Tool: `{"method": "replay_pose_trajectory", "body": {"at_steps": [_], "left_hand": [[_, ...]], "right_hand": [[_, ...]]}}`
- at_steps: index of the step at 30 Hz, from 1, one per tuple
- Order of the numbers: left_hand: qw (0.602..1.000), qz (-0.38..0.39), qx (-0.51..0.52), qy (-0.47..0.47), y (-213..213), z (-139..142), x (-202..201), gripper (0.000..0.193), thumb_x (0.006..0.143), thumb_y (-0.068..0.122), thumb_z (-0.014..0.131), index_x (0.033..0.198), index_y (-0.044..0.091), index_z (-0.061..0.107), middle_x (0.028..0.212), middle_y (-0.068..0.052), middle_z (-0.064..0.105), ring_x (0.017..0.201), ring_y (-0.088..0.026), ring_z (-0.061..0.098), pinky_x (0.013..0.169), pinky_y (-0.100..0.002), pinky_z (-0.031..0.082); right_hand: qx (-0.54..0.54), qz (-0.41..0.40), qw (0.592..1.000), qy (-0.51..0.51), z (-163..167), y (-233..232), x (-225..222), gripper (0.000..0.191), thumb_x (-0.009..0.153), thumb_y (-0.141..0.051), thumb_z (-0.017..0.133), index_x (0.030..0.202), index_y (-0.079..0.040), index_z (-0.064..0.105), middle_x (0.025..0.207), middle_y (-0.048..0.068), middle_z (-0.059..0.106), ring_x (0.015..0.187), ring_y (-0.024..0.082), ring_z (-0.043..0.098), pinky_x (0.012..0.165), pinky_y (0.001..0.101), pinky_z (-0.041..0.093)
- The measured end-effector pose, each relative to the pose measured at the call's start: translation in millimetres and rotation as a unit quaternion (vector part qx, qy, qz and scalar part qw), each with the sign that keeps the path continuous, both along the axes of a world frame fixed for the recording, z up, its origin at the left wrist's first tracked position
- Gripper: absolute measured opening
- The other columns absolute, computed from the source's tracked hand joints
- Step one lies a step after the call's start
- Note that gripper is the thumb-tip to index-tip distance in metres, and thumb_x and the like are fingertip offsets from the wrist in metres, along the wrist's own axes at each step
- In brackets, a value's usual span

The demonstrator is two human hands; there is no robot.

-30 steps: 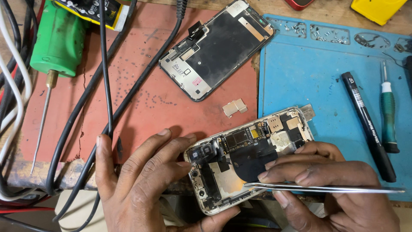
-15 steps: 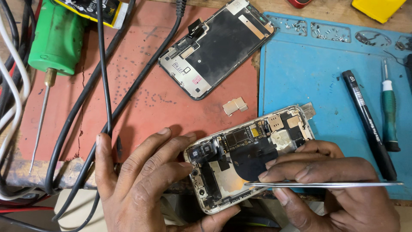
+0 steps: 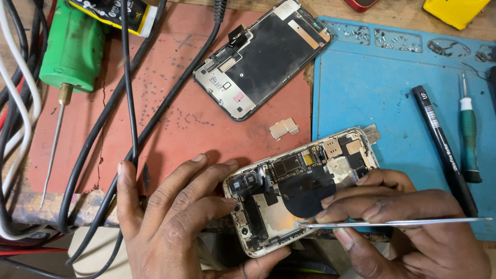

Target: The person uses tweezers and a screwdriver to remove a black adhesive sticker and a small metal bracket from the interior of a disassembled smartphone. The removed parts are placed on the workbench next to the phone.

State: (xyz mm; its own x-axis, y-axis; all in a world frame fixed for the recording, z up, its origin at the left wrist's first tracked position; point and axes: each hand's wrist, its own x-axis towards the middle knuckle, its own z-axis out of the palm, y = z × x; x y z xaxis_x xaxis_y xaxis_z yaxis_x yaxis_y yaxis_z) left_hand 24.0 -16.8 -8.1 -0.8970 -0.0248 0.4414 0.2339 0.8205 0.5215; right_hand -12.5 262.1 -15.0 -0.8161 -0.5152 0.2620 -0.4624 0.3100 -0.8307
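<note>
Your left hand sits at the bottom middle of the frame, fingers spread and curled around the near end of the opened phone body, thumb tucked under its lower edge, so it's gripping the frame from the left side. The phone lies tilted across the lower centre, insides facing up, straddling the edge between the red mat and the blue mat on the counter.

Your right hand is at the lower right, fingers pressed together and pinching a pair of thin metal tweezers. The tweezers run almost level, tip pointing left and resting right at the lower edge of the phone's dark round patch. Your fingertips lie on top of the phone's right half.

Upper centre of the frame, well apart from your hands, the detached screen panel lies back side up on the red mat. A small metal shield plate sits between it and the phone. On the blue mat at right you've got a black pen-like tool and a green-handled screwdriver side by side. Upper left there's a green tool with a long needle tip, and black cables cross the red mat.
</note>
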Motion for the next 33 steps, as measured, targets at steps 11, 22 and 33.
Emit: {"method": "replay_pose_trajectory", "body": {"at_steps": [11,22,33], "left_hand": [[1.0,0.003,0.002,0.006,0,2,-1,0.055,0.071,0.071,0.081,0.077,0.021,0.06,0.122,0.003,0.073,0.132,-0.02,0.058,0.127,-0.065,0.009],[1.0,-0.001,0.012,0.016,1,2,-1,0.055,0.071,0.066,0.084,0.081,0.019,0.057,0.122,0.001,0.073,0.131,-0.021,0.059,0.127,-0.065,0.01],[1.0,-0.005,0.012,0.02,0,1,0,0.055,0.073,0.065,0.082,0.085,0.018,0.057,0.122,-0.001,0.073,0.132,-0.024,0.058,0.127,-0.067,0.009]], "right_hand": [[-0.006,-0.02,1.0,-0.004,3,0,4,0.051,0.089,-0.004,0.072,0.127,-0.019,0.043,0.103,0.01,0.081,0.106,0.022,0.076,0.114,0.0518,0.044],[-0.016,-0.069,0.998,0.002,5,-4,7,0.049,0.089,-0.005,0.07,0.128,-0.017,0.044,0.095,0.006,0.081,0.102,0.022,0.077,0.116,0.0522,0.047],[-0.028,-0.112,0.993,-0.005,-16,13,17,0.044,0.093,-0.006,0.064,0.128,-0.016,0.039,0.097,0.005,0.081,0.103,0.02,0.08,0.116,0.0497,0.043]]}}
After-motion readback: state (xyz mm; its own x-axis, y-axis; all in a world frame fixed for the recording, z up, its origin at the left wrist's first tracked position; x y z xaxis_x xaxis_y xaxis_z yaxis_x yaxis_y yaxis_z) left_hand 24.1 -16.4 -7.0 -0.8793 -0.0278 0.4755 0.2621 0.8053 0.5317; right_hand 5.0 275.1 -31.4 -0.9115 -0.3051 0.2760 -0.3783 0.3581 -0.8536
